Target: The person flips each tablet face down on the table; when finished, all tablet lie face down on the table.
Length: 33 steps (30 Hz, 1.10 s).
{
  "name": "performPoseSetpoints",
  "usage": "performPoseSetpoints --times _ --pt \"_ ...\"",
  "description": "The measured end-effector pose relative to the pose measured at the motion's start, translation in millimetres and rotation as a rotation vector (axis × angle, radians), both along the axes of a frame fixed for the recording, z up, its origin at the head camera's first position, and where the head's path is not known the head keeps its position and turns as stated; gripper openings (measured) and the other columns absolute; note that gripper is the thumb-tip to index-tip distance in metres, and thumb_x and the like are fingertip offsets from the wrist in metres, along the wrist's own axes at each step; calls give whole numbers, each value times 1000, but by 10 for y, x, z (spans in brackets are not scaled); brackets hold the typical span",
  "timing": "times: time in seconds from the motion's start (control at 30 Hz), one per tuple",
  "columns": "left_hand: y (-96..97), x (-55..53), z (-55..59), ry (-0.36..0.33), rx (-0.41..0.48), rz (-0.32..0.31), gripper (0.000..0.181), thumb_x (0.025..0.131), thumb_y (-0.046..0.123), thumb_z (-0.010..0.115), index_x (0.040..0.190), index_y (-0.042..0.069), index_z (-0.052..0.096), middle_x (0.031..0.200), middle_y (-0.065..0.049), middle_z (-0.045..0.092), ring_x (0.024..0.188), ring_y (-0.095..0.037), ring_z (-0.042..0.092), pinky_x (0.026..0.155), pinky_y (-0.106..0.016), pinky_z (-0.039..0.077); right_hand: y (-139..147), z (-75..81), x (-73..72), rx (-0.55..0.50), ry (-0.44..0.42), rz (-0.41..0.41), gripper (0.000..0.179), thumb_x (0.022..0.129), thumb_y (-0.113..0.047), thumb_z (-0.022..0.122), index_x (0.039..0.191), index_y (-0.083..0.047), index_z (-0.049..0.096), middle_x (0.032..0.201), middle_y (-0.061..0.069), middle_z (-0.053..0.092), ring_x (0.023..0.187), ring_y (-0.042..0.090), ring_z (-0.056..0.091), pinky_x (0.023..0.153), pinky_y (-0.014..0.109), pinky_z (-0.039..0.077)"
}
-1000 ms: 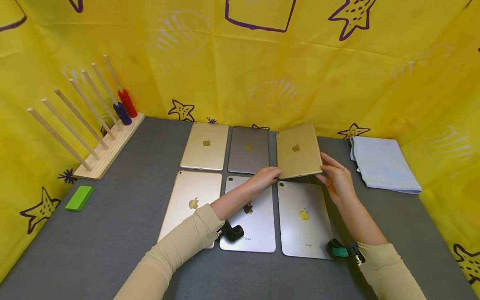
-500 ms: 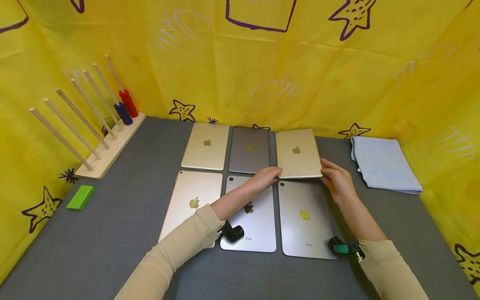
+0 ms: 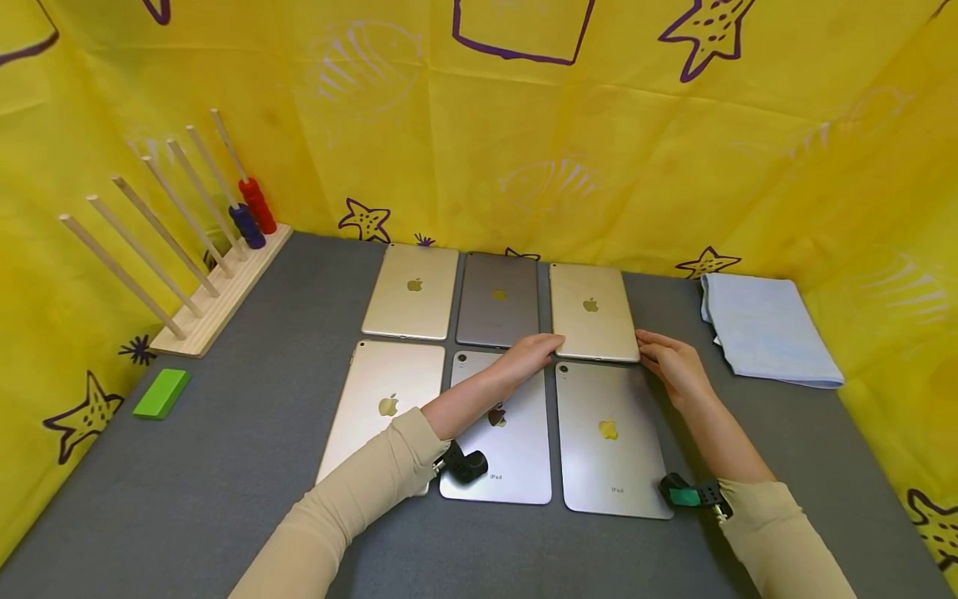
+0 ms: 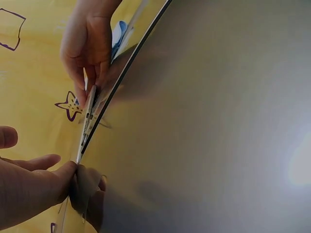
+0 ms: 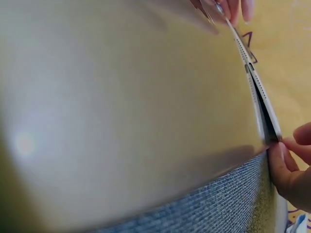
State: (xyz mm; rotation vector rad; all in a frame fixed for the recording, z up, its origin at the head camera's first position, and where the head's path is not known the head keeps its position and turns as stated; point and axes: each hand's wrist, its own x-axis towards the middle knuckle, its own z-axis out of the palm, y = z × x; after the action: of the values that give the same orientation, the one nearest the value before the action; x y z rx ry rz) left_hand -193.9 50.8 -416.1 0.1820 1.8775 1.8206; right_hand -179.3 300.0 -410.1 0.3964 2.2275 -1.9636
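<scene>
Six tablets lie face down in two rows on the grey table, including a dark grey one [image 3: 497, 295] at back middle. The gold tablet [image 3: 591, 312] at back right has its near edge slightly raised, with a dark gap under it in the right wrist view. My left hand [image 3: 528, 359] pinches its near left corner while reaching over a silver tablet [image 3: 509, 453]. At the near right corner, my right hand [image 3: 677, 366] pinches the edge between thumb and finger [image 5: 278, 162]. Another silver tablet [image 3: 609, 449] lies just in front. The left hand's undermost fingers are partly hidden.
On the left stand a wooden peg rack [image 3: 224, 283] with blue and red beads and a green block [image 3: 161, 393]. A folded light blue cloth [image 3: 771, 329] lies at right. Yellow patterned fabric [image 3: 479, 125] hangs behind the table. Two more gold tablets lie at left.
The gold tablet, tilted up at its far right side a second ago, has come down nearly flat. My right hand has lowered with it; my left hand has stayed at its corner.
</scene>
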Motion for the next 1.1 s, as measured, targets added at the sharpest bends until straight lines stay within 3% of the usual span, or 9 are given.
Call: performPoseSetpoints --times 0.27,0.47,0.67,0.77,0.9,1.1 --pt "-8 0 -13 14 1 -18 50 102 28 46 140 -4 47 145 -16 45 136 -26 39 112 -32 33 27 -34 17 200 59 74 45 100 -6 44 140 13 40 143 32 39 92 -10 54 84 9 47" --pt "-20 14 -1 21 -7 -35 51 102 30 45 142 -3 45 146 -16 44 137 -27 39 113 -34 32 44 -17 41 326 52 116 43 101 -11 44 139 9 46 140 28 45 97 -3 54 83 8 45" --pt "-45 30 -1 36 -34 -49 53 102 33 44 143 0 45 147 -15 44 134 -31 42 114 -38 30 41 -6 48 329 31 132 45 102 -14 44 141 8 44 142 27 44 115 14 54 90 13 45" --pt "-48 34 -2 40 -42 -54 53 102 34 44 143 0 45 147 -15 44 133 -32 43 114 -39 29 48 -2 46 336 27 142 46 101 -14 44 142 7 43 142 27 44 116 16 52 89 12 44" --pt "-67 27 20 4 11 -51 51 102 29 45 141 -4 45 146 -17 43 136 -30 40 113 -36 31 53 5 42 334 24 171 47 101 -13 42 143 8 40 143 28 42 119 18 50 90 13 43" --pt "-212 -55 78 -52 80 -46 44 103 24 48 137 -4 50 140 -18 50 128 -28 50 107 -35 41 -18 59 6 252 30 190 49 104 -12 36 147 9 32 151 28 31 137 35 34 112 40 34"
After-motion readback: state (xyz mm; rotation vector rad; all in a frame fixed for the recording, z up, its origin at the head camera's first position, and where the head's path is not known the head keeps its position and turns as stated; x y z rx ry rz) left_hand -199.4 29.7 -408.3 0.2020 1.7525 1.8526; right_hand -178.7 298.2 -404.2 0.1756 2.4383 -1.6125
